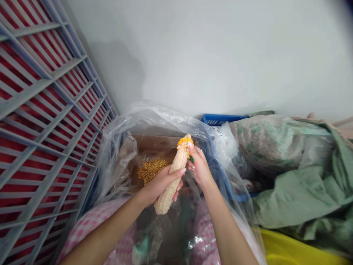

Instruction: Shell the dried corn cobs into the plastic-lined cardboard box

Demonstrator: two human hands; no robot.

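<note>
A corn cob (176,165), mostly bare and pale, is held slanting in front of me with its tip pointing up and away. A band of yellow kernels (184,141) remains round its upper end. My left hand (165,181) wraps the lower half of the cob, thumb across the front. At the upper end, my right hand (198,162) is closed with its thumb pressed against the kernels. A small green thing (192,159) shows by its fingers, too hidden to name. Loose corn kernels (152,169) lie in a heap below, left of the cob.
A clear plastic bag (113,147) lines the space around brown cardboard (158,144) under the hands. On the left stands a slatted plastic crate (52,79). To the right are a blue basket (220,118), green cloth (300,195) and a yellow surface (289,246). A white wall (209,55) rises behind.
</note>
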